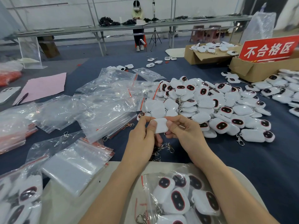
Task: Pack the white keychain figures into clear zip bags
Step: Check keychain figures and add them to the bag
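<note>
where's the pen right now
In the head view the pen lies at the far left of the table, its upper end on a corner of the pink sheet, just right of the white phone.

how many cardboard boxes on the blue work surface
2. The far cardboard box at upper right holds white keychain figures; the near cardboard box at the right edge carries a red sign. Others may be hidden.

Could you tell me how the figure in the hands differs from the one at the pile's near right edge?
The held figure is pinched between the left hand and right hand; the pile-edge figure lies on the blue cloth. The held figure shows only plain white; the pile-edge figure shows its dark, red-rimmed face. Both are white and rounded.
</note>
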